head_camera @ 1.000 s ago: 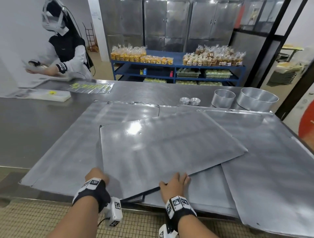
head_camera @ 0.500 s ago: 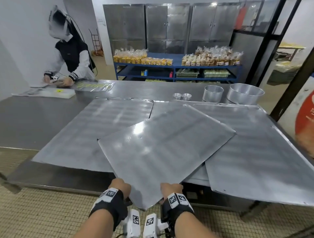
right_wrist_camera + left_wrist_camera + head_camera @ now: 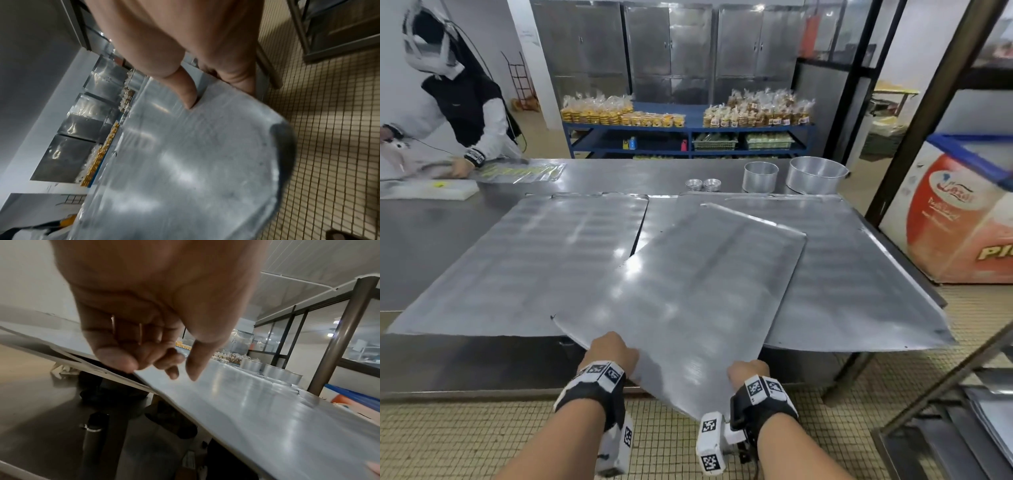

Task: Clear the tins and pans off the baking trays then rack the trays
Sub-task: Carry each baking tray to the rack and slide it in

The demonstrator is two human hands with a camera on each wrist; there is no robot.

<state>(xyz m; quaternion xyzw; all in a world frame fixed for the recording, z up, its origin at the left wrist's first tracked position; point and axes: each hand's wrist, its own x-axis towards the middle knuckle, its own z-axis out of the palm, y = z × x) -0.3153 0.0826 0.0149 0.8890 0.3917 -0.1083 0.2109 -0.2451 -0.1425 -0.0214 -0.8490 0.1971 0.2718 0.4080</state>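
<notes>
Head view shows me the top baking tray (image 3: 688, 291), a flat, dull-grey metal sheet with rounded corners and streaky glare, lying skewed across two other trays (image 3: 524, 260) on the steel worktop (image 3: 424, 240), its near end jutting out over the tiled floor (image 3: 448, 442). My left hand (image 3: 610, 351) pinches the near-left edge, thumb on top and fingers curled beneath; the left wrist view confirms that. My right hand (image 3: 746, 371) grips the near-right edge, thumb pressed on the sheet's face and fingers wrapped under the rim. At the worktop's far side stand two small tins (image 3: 702, 185) and two taller round pans (image 3: 791, 176), off the trays. A metal rack (image 3: 945, 394) stands at my right, its post just beside the right-hand tray's corner. Another person (image 3: 458, 109) works at the worktop's far left.
</notes>
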